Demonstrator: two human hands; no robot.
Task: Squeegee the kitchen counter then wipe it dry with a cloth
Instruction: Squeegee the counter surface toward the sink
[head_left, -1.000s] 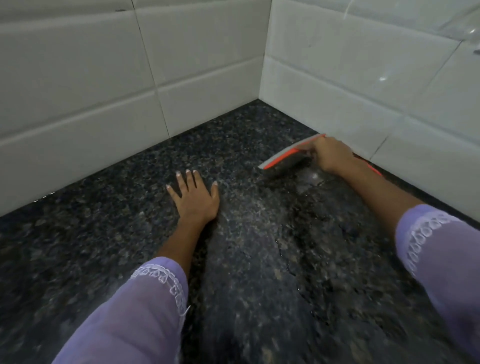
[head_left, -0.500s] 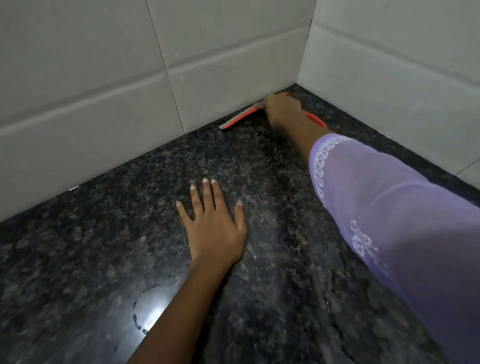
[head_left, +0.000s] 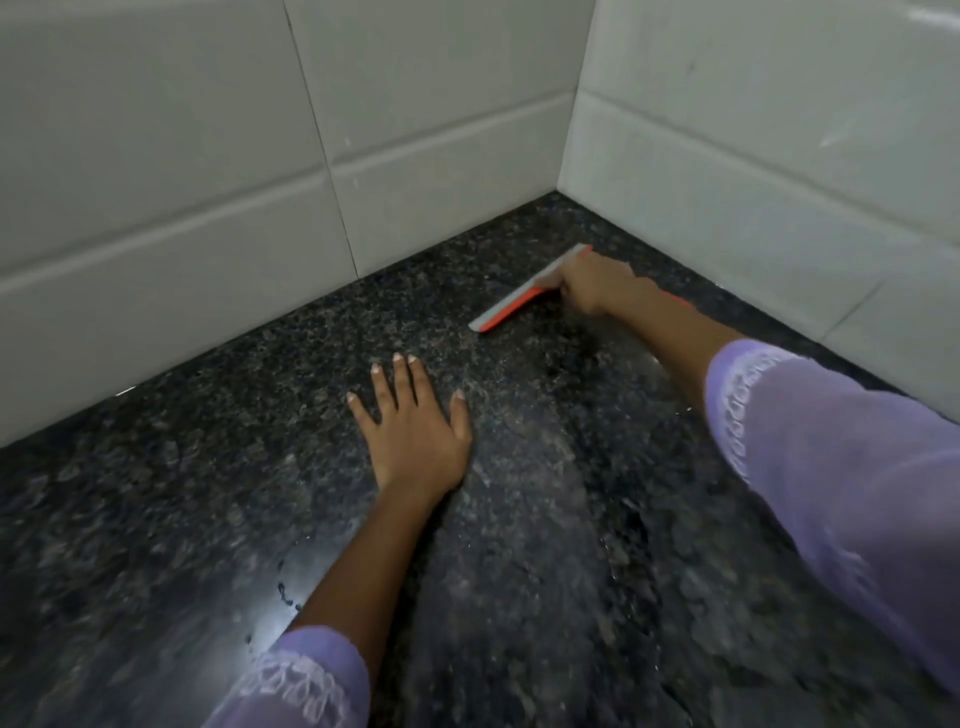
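Squeegee (head_left: 524, 293) now sits out from the back wall (head_left: 171, 171), blade down on the counter (head_left: 208, 467), near the corner but clear of both tiled walls. Half a second ago its blade lay tight against the foot of the back wall; it has since been drawn away from that wall and toward the person. Reads as a pull stroke under way, starting from the back edge.

Right hand (head_left: 592, 283) is clenched around the squeegee at its head; the orange handle (head_left: 678, 299) pokes out behind the wrist. Motion blur on that hand, so exact finger placement is unclear.

Left hand (head_left: 415, 431) lies flat, fingers spread, palm on the counter, grasping nothing. It has kept that same braced pose across all three frames.

A pale streaked band runs down the stone right of the left hand, probably smeared water. A few droplets (head_left: 283, 592) sit by the glare patch near the left sleeve (head_left: 296, 680).

No cloth in view. Judged: squeegee phase only, drying not begun.
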